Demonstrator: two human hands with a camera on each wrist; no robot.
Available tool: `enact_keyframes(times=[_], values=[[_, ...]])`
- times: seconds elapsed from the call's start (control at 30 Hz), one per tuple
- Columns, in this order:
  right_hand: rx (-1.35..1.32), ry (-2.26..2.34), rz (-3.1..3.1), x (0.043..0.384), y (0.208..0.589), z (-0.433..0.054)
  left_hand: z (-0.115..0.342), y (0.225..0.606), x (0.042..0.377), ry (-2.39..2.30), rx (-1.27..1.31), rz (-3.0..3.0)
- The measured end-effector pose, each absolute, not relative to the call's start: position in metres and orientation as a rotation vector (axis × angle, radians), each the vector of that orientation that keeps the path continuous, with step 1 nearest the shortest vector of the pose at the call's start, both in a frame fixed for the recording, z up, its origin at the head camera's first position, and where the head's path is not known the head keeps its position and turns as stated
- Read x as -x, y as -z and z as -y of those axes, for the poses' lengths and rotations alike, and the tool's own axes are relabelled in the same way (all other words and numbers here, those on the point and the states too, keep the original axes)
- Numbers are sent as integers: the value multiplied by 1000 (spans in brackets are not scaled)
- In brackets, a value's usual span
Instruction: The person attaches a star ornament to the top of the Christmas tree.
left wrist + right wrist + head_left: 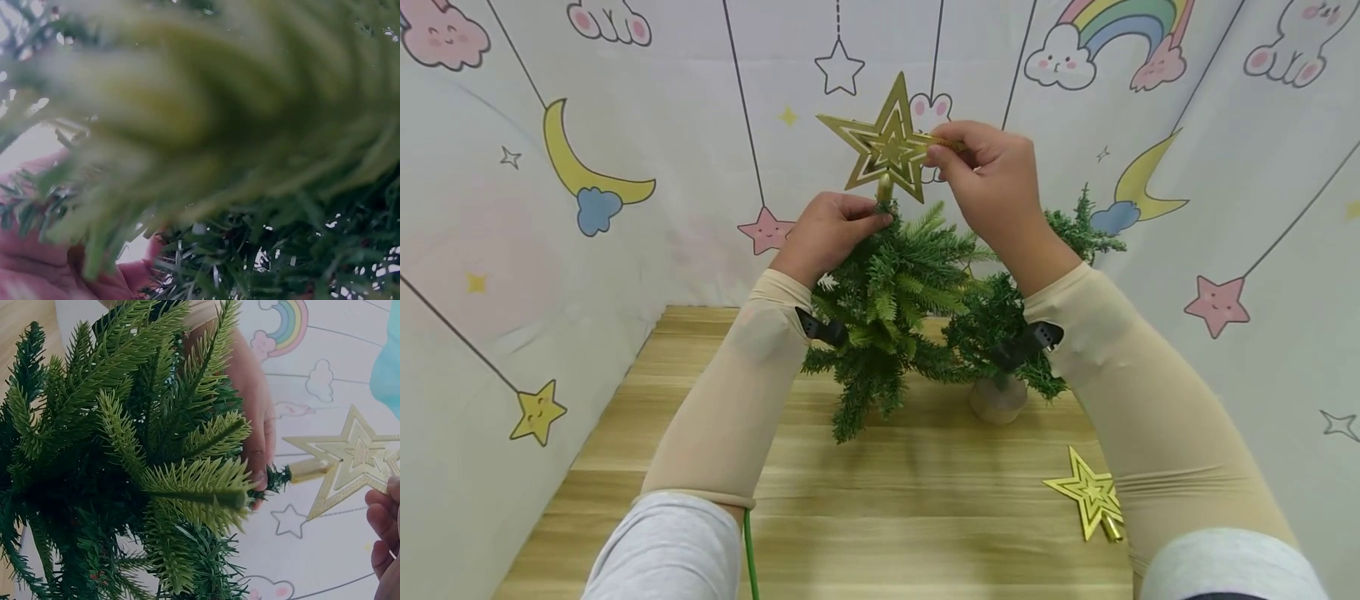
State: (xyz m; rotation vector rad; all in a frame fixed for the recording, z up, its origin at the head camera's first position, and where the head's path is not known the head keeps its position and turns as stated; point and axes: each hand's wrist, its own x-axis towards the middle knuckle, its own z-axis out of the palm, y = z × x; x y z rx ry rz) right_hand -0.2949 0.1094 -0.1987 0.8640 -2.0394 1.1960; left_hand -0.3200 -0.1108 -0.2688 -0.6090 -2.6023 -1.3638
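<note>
A gold star tree topper [891, 148] stands upright on the tip of a small artificial Christmas tree [887, 308]. My right hand [996, 171] pinches the star's right point between thumb and fingers. Just below the star's tube, my left hand [835, 229] pinches the treetop [887, 208] with thumb and forefinger. In the right wrist view the star's gold tube [310, 470] meets the green tip of the tree. Blurred needles [187, 112] cover most of the left wrist view, hiding much of that hand.
Behind to the right is a second, smaller tree [1000, 317] on a round base [998, 402]. Another gold star [1088, 492] lies on the wooden table [865, 517] beside my right forearm. A cartoon-printed cloth [685, 125] hangs behind. A green cord [750, 550] trails from my left sleeve.
</note>
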Motion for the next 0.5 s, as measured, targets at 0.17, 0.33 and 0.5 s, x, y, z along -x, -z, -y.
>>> enact_keyframes(times=[0.17,0.33,0.5], values=[[-863,-1184,2062,294,199,-109,113,272,322,1429,589,2612],[-865,-1161,2090,296,201,-109,115,273,322,1459,586,2625],[-866,-1134,2106,299,205,-109,117,273,321,1490,558,2634]])
